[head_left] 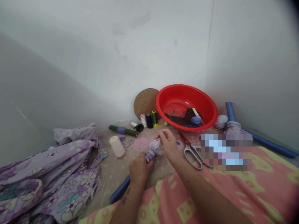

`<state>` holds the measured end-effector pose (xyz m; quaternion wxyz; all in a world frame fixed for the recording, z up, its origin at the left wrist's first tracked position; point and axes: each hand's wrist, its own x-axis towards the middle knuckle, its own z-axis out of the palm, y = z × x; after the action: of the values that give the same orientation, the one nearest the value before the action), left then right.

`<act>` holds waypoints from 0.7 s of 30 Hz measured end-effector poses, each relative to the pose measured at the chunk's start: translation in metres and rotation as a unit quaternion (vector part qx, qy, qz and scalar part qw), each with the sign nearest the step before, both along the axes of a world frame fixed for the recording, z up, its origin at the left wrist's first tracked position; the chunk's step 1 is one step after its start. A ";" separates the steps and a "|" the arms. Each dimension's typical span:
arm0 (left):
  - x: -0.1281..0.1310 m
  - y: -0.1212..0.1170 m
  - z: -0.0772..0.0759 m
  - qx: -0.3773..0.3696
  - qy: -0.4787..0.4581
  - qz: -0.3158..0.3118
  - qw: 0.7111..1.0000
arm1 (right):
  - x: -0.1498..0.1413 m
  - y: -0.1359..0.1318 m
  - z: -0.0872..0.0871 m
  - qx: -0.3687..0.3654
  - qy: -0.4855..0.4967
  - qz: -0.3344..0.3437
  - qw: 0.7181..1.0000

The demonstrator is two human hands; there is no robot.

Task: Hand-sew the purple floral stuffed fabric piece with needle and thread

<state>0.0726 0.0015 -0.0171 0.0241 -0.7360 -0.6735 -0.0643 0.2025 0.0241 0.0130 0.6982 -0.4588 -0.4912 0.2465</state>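
My left hand (140,169) is wrapped round a blue-covered stick (120,190) where a bundle of lilac floral cloth (155,147) is bound onto it. The stick's blue end sticks out below the hand, toward the lower left. My right hand (170,144) is at the far end of the bundle with thumb and fingers pinched together. What lies between those fingertips is too small to make out. Just right of this hand rest scissors (192,152) with grey handles and red on the blades.
A red basin (187,124) holding dark cloth and purple yarn (196,121) stands at the back, beside a cardboard disc (146,102). Several thread spools (149,120), a green tube (123,130) and a white cone (116,146) are nearby. Floral fabric (67,174) lies left, a patterned blanket (233,193) right.
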 end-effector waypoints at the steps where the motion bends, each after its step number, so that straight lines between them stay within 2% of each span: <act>1: 0.000 0.001 0.000 -0.001 -0.001 0.001 1.000 | 0.007 0.000 0.002 -0.008 0.066 0.017 0.998; 3: -0.001 0.001 0.000 -0.001 -0.004 0.004 1.000 | 0.022 0.000 0.007 0.009 0.163 0.013 0.987; 5: -0.001 0.002 0.001 0.000 -0.008 0.003 1.000 | 0.038 -0.003 0.013 0.066 0.199 -0.063 0.976; 8: -0.001 0.001 0.003 -0.007 -0.013 0.009 1.000 | 0.060 -0.007 0.019 0.124 0.125 -0.213 0.961; 10: -0.001 0.000 0.005 -0.013 -0.016 0.012 1.000 | 0.070 -0.010 0.018 0.130 0.029 -0.312 0.941; 11: -0.001 0.000 0.005 -0.015 -0.017 0.012 1.000 | 0.072 -0.011 0.016 0.125 -0.029 -0.337 0.933; 13: -0.001 0.001 0.005 -0.016 -0.016 0.008 1.000 | 0.068 -0.012 0.012 0.100 -0.162 -0.317 0.929; 16: -0.002 0.002 0.004 -0.009 -0.010 0.007 1.000 | 0.050 -0.016 0.007 0.047 -0.351 -0.191 0.916; 19: -0.003 0.004 0.002 -0.002 -0.010 0.003 1.000 | 0.027 -0.022 0.005 0.035 -0.460 -0.089 0.883; 21: -0.003 0.004 0.002 -0.003 -0.010 0.004 1.000 | 0.016 -0.025 0.004 0.032 -0.509 -0.057 0.858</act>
<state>0.0698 0.0054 -0.0156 0.0156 -0.7328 -0.6767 -0.0696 0.2180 -0.0012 0.0173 0.3777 -0.5249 -0.7588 -0.0778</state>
